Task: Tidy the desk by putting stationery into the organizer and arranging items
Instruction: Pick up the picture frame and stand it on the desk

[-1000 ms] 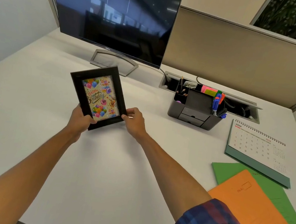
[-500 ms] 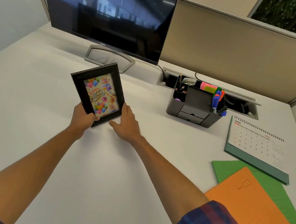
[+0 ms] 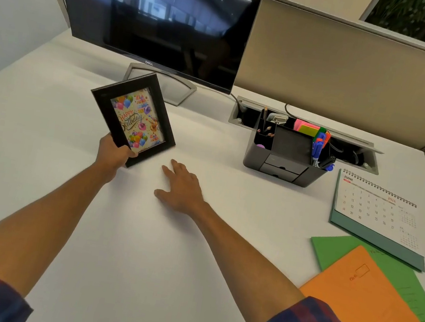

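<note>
Two hands: left (image 3: pixel 113 153) grips 1 frame (image 3: pixel 133 117), right (image 3: pixel 180 187) free

A white tabletop (image 3: pixel 188 268) fills most of the frame. At the upper centre a monitor stand (image 3: pixel 162 84) sits on it. To the right of centre stands a dark grey organizer (image 3: pixel 287 156), with pens and sticky notes in its compartments, just in front of a recessed cable tray (image 3: pixel 357 153). At the right edge a spiral desk calendar (image 3: pixel 373 211) rests on the surface. Below it, at the lower right, a green folder (image 3: pixel 336 252) lies flat with an orange folder (image 3: pixel 375 320) overlapping it. Near the centre the right hand (image 3: pixel 182 186) lies low over the white surface, fingers spread.
</note>
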Demonstrator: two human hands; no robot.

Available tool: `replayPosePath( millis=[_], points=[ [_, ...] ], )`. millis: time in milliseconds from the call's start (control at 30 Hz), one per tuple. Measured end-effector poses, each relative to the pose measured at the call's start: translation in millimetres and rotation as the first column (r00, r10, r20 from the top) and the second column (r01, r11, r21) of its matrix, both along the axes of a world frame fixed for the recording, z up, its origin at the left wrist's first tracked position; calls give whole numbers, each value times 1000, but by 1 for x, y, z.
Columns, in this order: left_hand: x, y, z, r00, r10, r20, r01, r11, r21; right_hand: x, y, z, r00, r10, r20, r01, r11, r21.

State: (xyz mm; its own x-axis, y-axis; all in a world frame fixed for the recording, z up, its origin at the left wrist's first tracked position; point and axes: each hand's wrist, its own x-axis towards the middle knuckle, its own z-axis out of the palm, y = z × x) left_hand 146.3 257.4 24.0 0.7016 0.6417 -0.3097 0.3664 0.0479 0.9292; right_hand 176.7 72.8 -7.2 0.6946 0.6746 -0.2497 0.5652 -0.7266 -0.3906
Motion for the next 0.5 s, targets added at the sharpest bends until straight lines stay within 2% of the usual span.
replayPosePath(
  millis=[267, 500],
  points=[
    [23, 24, -2, 999, -44, -4, 44, 999, -4, 0, -1, -4, 999, 38, -3, -38, 995, -92],
    [40, 31, -5, 999, -52, 2, 52, 999, -9, -1, -2, -4, 999, 40, -3, -40, 995, -94]
  ],
)
